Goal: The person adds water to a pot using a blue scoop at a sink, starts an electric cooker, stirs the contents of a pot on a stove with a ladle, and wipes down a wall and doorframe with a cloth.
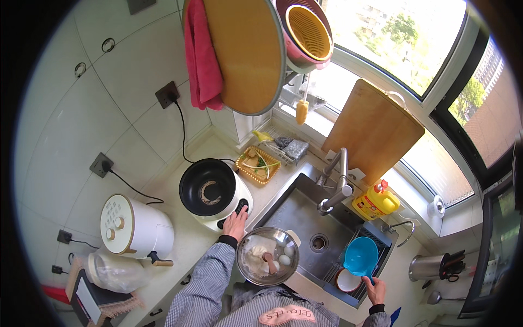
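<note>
My left hand (235,222) rests with its fingertips on the control panel of a white electric cooker (242,204), which carries a black pot (207,187) with some pale residue on its bottom. My right hand (375,289) grips the handle of a blue plastic ladle (361,256) above the sink's drying rack. Close to my body, between my arms, is a steel pot with a glass lid (268,256); through the glass several eggs, some pale food and a wooden knob show. A white bowl with a red rim (348,280) lies partly under the ladle.
The steel sink (298,212) has a tall faucet (339,184). Behind stand a cutting board (374,131) and a yellow detergent jug (375,202). A gold basket (258,165) holds scallions. An air fryer (137,227) stands left, a knife holder (427,267) right.
</note>
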The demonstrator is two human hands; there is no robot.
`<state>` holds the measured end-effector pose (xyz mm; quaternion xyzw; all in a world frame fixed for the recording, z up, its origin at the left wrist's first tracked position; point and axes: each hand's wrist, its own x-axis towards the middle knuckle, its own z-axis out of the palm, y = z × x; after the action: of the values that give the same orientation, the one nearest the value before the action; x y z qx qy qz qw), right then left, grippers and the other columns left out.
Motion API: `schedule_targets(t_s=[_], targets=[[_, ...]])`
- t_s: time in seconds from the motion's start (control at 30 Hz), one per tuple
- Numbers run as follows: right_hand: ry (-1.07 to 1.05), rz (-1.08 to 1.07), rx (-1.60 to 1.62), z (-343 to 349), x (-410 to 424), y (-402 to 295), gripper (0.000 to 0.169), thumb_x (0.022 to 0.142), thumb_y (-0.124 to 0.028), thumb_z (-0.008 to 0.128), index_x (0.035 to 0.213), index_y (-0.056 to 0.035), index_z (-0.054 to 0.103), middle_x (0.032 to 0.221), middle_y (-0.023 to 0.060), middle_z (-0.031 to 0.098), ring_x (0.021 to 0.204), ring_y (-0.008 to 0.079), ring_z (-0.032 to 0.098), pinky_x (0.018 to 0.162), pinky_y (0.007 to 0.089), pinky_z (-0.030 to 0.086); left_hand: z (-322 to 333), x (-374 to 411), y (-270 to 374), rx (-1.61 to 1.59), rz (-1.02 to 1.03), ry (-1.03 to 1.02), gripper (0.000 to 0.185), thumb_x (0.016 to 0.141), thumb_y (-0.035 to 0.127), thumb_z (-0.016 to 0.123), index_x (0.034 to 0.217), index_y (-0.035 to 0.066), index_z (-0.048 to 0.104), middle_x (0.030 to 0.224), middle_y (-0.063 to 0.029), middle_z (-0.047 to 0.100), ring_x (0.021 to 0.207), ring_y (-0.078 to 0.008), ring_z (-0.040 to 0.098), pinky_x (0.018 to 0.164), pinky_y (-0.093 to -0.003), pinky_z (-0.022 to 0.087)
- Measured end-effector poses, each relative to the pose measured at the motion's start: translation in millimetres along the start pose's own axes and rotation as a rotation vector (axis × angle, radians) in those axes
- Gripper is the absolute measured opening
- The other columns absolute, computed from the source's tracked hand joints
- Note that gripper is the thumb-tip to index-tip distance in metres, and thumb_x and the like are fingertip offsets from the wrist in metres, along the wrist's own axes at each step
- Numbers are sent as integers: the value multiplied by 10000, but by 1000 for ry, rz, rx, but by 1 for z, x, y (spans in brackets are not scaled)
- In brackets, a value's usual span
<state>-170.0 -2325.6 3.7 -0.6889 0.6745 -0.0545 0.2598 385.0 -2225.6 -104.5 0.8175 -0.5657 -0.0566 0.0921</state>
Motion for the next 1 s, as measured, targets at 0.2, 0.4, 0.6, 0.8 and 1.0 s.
schedule_targets(t_s=[0.2, 0.4, 0.6, 0.8, 1.0], targets=[[-166, -57, 102, 1, -22, -81, 420, 845, -404, 674, 814, 15, 667, 592, 84, 550, 563, 128, 492, 542, 326, 401, -2, 0, 0, -109, -27, 59, 512, 745, -23, 556, 1241, 88, 499, 1198, -3, 562, 957, -249, 526, 839, -361, 457], [-308, -346, 47, 0, -25, -203, 415, 861, -422, 641, 816, -11, 675, 601, 179, 561, 550, 295, 583, 540, 383, 417, -43, -55, 16, -533, -250, 287, 592, 772, -68, 467, 1344, 82, 459, 942, -37, 614, 979, -273, 555, 863, -392, 456], [-430, -597, 57, 36, 1, -328, 452, 889, -463, 585, 831, -24, 674, 632, 202, 575, 626, 393, 579, 561, 428, 427, -35, -165, 26, -626, -449, 348, 725, 723, -144, 463, 1411, 66, 384, 1036, -79, 600, 1006, -297, 519, 886, -401, 438], [-379, -783, -66, 101, 29, -431, 581, 884, -570, 529, 802, -10, 656, 687, 229, 612, 726, 421, 614, 624, 478, 464, -32, -234, 33, -655, -607, 354, 438, 733, -100, 498, 1151, 32, 502, 1288, -132, 546, 1080, -335, 508, 951, -408, 409], [-313, -864, -137, 167, 60, -480, 578, 861, -548, 575, 785, 17, 671, 709, 257, 629, 717, 424, 631, 643, 487, 489, -21, -261, 25, -712, -796, 444, 322, 738, -91, 520, 1033, 37, 496, 1379, -150, 486, 1115, -367, 489, 960, -420, 402]])
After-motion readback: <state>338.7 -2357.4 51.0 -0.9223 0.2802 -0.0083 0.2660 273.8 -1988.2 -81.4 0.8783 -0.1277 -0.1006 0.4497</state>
